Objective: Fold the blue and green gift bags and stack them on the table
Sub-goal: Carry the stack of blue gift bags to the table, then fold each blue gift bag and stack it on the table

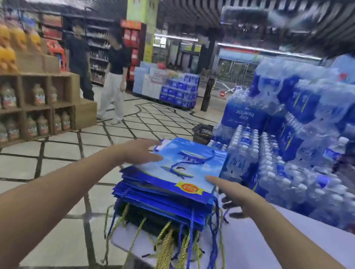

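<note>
Head view: my left hand (143,152) lies flat, fingers straight, on the left edge of the top blue gift bag (186,166). My right hand (230,196) is spread at its near right corner, gripping nothing. I'd press evenly and square it over the stack (161,198) at the corner of the white counter (280,257). The bags are glossy flat rectangles, likely slippery. Dark green bags (141,216) lie beneath, and twisted cord handles (164,252) dangle off the edge.

Your stack of bags (166,193) sits on the left end of the table (293,247), lower centre — water packs (282,175) behind at right, shelves (24,104) far left.
</note>
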